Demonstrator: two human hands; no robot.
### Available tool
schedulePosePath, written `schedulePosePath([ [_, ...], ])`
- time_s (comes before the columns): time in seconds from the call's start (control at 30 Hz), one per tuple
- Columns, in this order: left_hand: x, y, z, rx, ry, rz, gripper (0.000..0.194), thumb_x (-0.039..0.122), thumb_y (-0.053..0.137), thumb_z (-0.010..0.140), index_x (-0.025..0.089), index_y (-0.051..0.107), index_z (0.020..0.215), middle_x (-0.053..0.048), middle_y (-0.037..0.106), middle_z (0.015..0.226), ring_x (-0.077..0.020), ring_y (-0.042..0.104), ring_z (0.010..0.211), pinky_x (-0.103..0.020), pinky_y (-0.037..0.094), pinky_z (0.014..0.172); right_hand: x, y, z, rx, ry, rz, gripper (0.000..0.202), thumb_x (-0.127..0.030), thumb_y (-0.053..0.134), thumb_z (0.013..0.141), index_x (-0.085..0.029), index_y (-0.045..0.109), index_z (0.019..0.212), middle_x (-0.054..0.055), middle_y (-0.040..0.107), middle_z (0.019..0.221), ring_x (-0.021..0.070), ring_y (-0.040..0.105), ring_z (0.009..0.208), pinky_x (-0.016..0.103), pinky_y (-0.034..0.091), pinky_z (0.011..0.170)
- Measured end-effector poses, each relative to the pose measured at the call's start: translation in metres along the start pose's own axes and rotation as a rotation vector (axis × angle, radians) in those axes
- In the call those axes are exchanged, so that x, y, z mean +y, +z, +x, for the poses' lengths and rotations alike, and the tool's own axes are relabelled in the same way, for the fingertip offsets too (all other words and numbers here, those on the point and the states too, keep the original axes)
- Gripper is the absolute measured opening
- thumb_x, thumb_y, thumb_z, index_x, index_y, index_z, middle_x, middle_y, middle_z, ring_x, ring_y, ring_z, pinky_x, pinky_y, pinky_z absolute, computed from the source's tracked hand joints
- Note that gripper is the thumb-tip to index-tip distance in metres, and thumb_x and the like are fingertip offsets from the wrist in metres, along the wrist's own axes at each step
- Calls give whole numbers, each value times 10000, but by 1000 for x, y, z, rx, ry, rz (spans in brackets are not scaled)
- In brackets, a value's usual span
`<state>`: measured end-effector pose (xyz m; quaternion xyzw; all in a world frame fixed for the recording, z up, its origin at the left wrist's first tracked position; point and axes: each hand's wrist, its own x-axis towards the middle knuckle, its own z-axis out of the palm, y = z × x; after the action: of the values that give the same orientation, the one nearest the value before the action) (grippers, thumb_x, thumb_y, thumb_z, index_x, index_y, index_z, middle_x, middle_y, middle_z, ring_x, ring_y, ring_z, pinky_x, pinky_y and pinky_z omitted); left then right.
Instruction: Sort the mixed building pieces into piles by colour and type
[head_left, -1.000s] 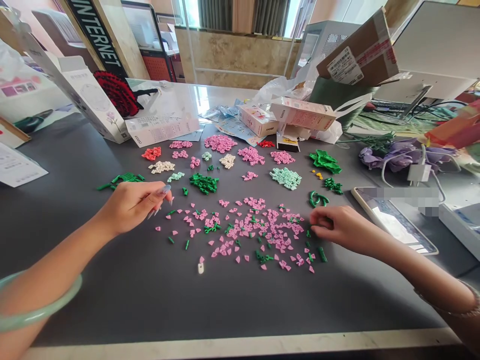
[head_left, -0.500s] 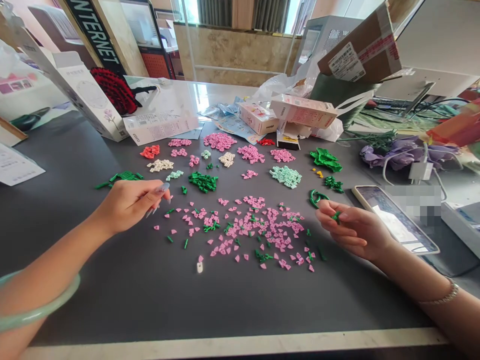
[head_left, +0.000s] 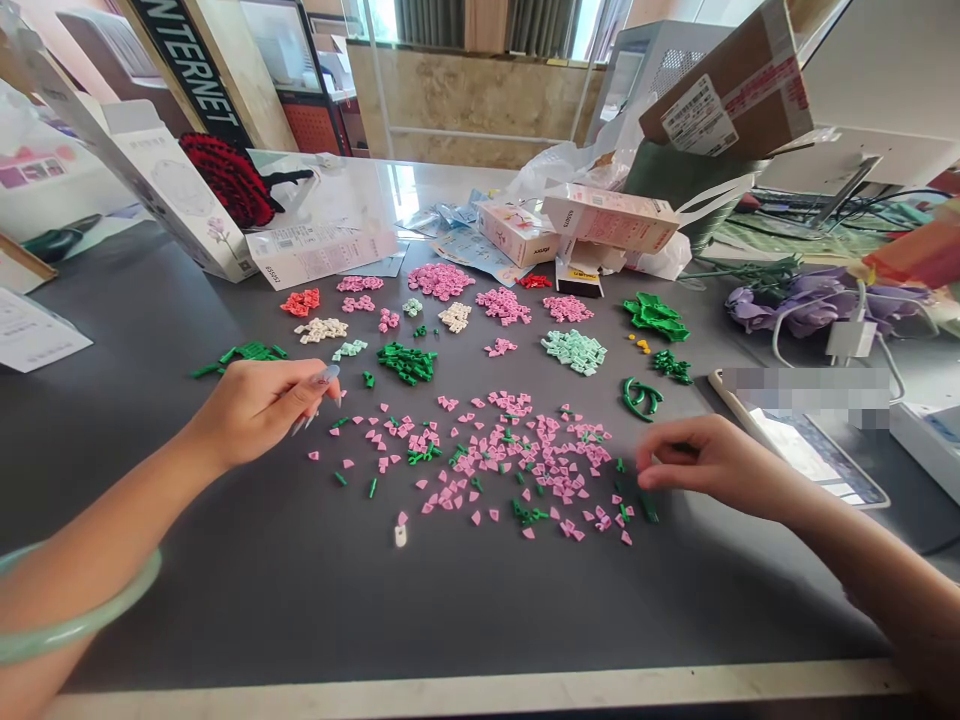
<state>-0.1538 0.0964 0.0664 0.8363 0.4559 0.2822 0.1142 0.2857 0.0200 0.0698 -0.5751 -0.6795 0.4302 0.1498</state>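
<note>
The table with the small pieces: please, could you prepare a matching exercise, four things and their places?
1. scattered pink pieces
2. pale green bangle
3. curved green pieces
4. brown box

A. just beyond the right hand
B. tilted, at the upper right
C. between the left hand and right hand
D. around the left forearm

Pairs: 1-C, 2-D, 3-A, 4-B

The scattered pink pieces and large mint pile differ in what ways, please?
The pink pieces are spread out with green bits among them; the mint pile is bunched together. The pink pieces lie nearer, the mint pile farther back. Both lie on the grey table.
</note>
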Motion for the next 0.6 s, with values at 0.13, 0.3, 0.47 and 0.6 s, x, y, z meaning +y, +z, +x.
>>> schedulePosePath([
  [0.13, 0, 0, 0, -4, -28, -4, 387, 454, 398, 883, 236, 633, 667, 59, 521, 434, -95, 514, 391, -194, 386, 448, -9, -4, -11, -30, -2, -273, 224, -430, 685, 697, -207, 664, 705, -68, 228, 518, 91, 225, 489, 243, 204, 475],
  [0.3, 2, 1, 0, -8, -44, -13, 388, 467, 399, 871, 242, 633, 659, 54, 528, 439, -102, 517, 386, -203, 389, 441, -14, 1, -18, -53, 23, -394, 179, -386, 660, 721, -223, 684, 791, -55, 300, 545, 101, 299, 492, 239, 254, 483],
  [0.47, 3, 1, 1, -14, -53, -19, 379, 453, 411, 867, 237, 627, 642, 55, 524, 432, -101, 513, 379, -203, 381, 440, -16, 4, -19, -91, 20, -454, 188, -375, 636, 753, -219, 695, 840, -50, 342, 544, 104, 337, 488, 240, 278, 503],
  [0.6, 5, 0, 1, 0, -72, -21, 404, 477, 406, 863, 228, 625, 632, 49, 525, 433, -105, 511, 387, -209, 379, 454, -13, 5, -22, -97, 3, -474, 179, -377, 625, 772, -233, 692, 854, -46, 370, 542, 113, 371, 490, 242, 284, 509],
])
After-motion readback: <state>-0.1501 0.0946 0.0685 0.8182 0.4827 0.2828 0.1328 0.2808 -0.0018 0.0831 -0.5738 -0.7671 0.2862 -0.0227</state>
